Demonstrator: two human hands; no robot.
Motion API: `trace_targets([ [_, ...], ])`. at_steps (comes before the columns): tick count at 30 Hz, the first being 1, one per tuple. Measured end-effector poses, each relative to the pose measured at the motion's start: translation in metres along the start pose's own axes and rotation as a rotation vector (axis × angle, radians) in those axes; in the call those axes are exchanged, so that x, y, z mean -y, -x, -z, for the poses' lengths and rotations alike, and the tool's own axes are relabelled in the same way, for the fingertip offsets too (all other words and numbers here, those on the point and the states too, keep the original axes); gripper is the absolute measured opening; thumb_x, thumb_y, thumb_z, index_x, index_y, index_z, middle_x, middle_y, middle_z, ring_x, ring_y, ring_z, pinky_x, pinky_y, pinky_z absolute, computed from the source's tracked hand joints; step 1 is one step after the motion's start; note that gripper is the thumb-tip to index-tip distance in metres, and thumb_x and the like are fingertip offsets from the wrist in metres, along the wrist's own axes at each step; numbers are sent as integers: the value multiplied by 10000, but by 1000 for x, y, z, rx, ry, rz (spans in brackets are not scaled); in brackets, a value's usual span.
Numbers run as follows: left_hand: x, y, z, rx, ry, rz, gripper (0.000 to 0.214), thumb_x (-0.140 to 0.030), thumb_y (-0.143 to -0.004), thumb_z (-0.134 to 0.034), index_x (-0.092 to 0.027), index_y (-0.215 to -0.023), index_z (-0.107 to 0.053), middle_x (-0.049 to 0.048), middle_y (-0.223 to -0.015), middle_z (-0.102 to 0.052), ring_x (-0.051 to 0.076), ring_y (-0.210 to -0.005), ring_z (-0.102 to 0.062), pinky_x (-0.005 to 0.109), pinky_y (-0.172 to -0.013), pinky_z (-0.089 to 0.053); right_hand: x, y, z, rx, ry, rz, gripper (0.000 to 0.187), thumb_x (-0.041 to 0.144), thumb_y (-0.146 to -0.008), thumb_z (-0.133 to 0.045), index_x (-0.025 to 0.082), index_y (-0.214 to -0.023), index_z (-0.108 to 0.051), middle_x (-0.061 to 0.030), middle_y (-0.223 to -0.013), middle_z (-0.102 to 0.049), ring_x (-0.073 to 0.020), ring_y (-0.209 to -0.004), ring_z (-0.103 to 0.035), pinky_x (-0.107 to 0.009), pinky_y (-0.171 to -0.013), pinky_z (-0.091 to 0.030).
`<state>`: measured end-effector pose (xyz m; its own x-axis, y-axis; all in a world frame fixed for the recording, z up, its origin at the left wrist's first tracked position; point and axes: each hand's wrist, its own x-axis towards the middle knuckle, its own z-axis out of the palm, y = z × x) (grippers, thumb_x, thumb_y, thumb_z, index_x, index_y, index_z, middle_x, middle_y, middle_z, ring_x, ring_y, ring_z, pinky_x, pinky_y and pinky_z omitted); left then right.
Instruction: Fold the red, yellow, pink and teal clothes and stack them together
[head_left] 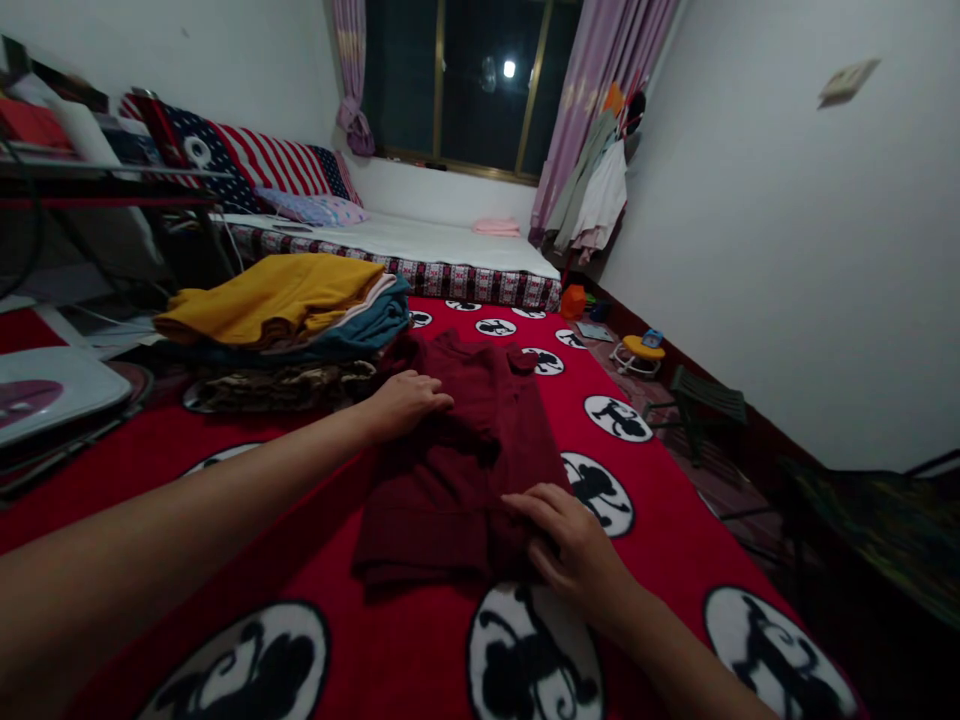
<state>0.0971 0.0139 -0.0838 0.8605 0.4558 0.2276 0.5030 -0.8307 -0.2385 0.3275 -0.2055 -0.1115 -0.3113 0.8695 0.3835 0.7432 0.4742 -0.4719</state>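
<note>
Left arm enters from the lower left, nearly straight, reaching forward across the red blanket (660, 610). The left hand (409, 405) is palm down, its fingers together and slightly bent, fingertips resting on cloth. Right forearm enters from the lower right and angles forward and inward. The right hand (566, 530) lies nearer the wearer than the left, back upward, fingers directed leftward, with the thumb held apart below them.

State of grip: the left fingers show little spread, and whether they pinch any fabric cannot be told. On the right, a moderate gap is visible between thumb and forefinger; the fingertips touch the fabric, but whether a fold is caught between them cannot be determined.

The dark red garment (435, 490) lies on the blanket, chiefly between the two hands. The left hand contacts its left side at the farther half; the right hand contacts its right side close to the near end. Fabric extends beyond the left fingertips, and the hem (420, 545) sits to the left of the right hand.

Orientation: the garment lies flat with some creasing. Its long axis runs away from the wearer, the straight hem at the near end and the bunched, narrower end pointing toward the bed (420, 245). A crease runs lengthwise between the hands.

A stack of folded clothes (281, 300), yellow on top, stands beyond and left of the left hand.
</note>
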Motion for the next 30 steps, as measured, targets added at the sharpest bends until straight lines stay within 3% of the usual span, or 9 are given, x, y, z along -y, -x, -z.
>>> trace_targets([
  [3,5,4,6,25,-4,54,314,-129,-849,-457,-264,-983,-706,51,-917,-644,178,-797,-631,281,-687,-418,-4,0,8,-72,-152,-49,428,29,-810,-412,238,-1117,-624,-48,-922,-619,-169,-834,-593,-293,-726,-475],
  [5,7,10,11,30,30,40,351,-117,-803,-465,-274,-1013,-700,44,-960,-642,180,-823,-633,274,-676,-421,-3,0,13,-83,-187,-69,406,42,-800,-429,239,-1087,-637,-44,-914,-622,-168,-833,-599,-290,-727,-474],
  [10,16,27,13,56,127,2,502,-152,-698,-542,-297,-1169,-635,42,-1034,-650,207,-911,-612,289,-771,-435,2,2,16,50,-65,-72,619,53,-630,-529,249,-1215,-584,-69,-1156,-595,-232,-1054,-571,-382,-921,-462],
  [13,27,30,5,63,78,16,472,-121,-713,-548,-296,-1140,-646,61,-1009,-654,210,-904,-603,313,-805,-414,-3,6,11,69,-6,-52,677,33,-598,-511,249,-1236,-572,-80,-1205,-572,-243,-1104,-547,-408,-957,-450],
  [18,35,25,1,61,-24,-3,314,-121,-801,-531,-267,-1028,-691,75,-872,-650,206,-839,-586,339,-785,-374,-21,10,8,10,8,-21,541,-30,-647,-432,244,-1051,-664,-71,-1037,-617,-206,-972,-590,-352,-828,-497],
  [21,36,25,15,69,-68,15,310,-119,-805,-540,-249,-1034,-704,71,-890,-648,194,-836,-559,338,-801,-351,-29,11,17,-61,-40,-2,499,-32,-694,-405,247,-991,-693,-58,-946,-625,-184,-890,-612,-311,-755,-508],
  [26,45,31,47,-26,-48,153,373,-86,-805,-505,-239,-1078,-708,64,-1004,-623,187,-865,-524,331,-796,-342,-31,13,42,-132,-124,-36,430,5,-721,-450,251,-953,-716,-52,-931,-636,-183,-881,-628,-289,-735,-511],
  [28,51,34,54,2,-71,142,327,-88,-804,-507,-227,-999,-731,66,-997,-624,192,-856,-516,345,-803,-343,-27,15,49,-71,-112,-68,408,21,-724,-471,257,-941,-722,-49,-939,-644,-188,-888,-629,-291,-746,-508],
  [30,53,34,58,90,-105,65,246,-91,-780,-544,-204,-870,-744,72,-949,-634,201,-867,-510,365,-830,-340,-20,14,56,75,-70,-107,342,58,-739,-528,265,-921,-731,-40,-936,-654,-188,-869,-631,-288,-747,-505],
])
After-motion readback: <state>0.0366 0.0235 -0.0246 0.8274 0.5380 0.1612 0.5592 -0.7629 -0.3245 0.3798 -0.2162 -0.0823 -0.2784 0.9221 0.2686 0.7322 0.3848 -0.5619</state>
